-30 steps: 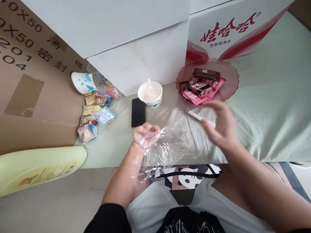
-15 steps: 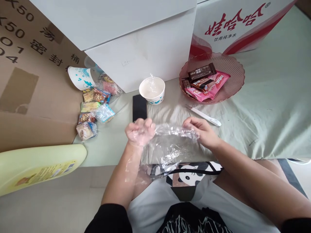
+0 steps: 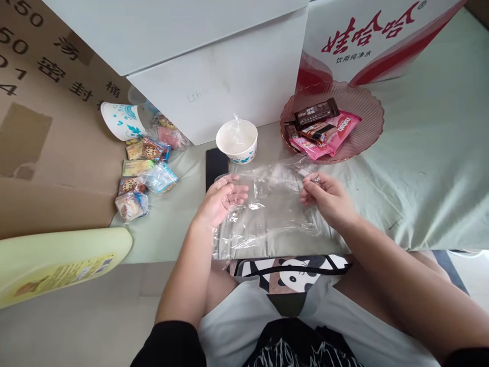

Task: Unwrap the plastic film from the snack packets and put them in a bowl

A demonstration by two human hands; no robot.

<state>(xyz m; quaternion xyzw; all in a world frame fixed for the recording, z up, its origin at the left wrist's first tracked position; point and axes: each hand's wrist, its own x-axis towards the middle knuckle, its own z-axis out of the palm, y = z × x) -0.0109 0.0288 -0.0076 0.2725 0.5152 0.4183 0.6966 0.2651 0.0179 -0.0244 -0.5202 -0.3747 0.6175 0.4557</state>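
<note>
A clear, crinkled sheet of plastic film (image 3: 267, 204) stretches between my two hands over the pale green cloth. My right hand (image 3: 330, 199) pinches its right edge between thumb and fingers. At the left side of the film my left hand (image 3: 221, 201) is open, fingers apart and palm turned inward, touching the plastic. Behind the film stands a white paper bowl (image 3: 239, 140) with blue prints and a bit of clear plastic in it. A dark phone (image 3: 216, 165) lies beside the bowl, partly behind my left hand. The film and right hand partly cover a white craft knife (image 3: 303, 172).
A pink ribbed glass plate (image 3: 364, 122) holds several wrapped snacks at the back right. Small packaged snacks (image 3: 143, 163) and a tipped paper bowl (image 3: 124, 121) are at left. White boxes (image 3: 225, 81), a brown carton (image 3: 57, 148) and a yellow-green bottle (image 3: 76, 260) border the cloth.
The film has gone from bunched up to spread out flatter and wider. My left hand has opened from a closed fist, and my right hand has moved slightly right.
</note>
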